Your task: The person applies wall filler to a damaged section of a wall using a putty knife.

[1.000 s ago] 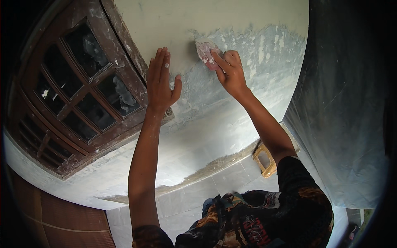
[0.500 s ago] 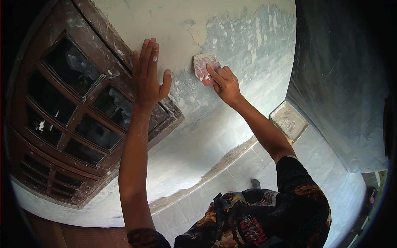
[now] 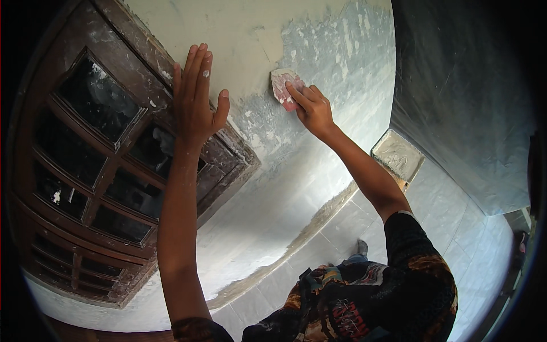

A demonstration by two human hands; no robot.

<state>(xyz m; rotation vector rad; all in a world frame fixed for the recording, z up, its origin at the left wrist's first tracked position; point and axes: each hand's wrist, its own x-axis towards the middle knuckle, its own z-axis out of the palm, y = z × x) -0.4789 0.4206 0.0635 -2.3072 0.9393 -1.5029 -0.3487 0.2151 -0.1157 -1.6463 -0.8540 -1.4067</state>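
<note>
My right hand (image 3: 317,111) grips a pink putty scraper (image 3: 285,90) smeared with cream filler. The scraper's blade lies against the wall (image 3: 319,62), at the border between smooth cream putty (image 3: 228,31) and bare, patchy grey. Fingers stretched and thumb apart, my left hand (image 3: 196,102) appears to lie flat at the edge of the wooden window frame (image 3: 242,149). It holds nothing, and a white spot of filler marks one finger.
At left is a brown wooden window (image 3: 108,154) with several small panes. A tray of putty (image 3: 399,157) stands to the right, beyond my right forearm. Clear plastic sheeting (image 3: 467,114) hangs at far right. Pale floor tiles (image 3: 342,228) run below the wall.
The cream putty patch above the scraper has been spread or smoothed over. The scraper sits slightly higher and farther right in view, which has shifted a little. My left hand stays flat and spread.
</note>
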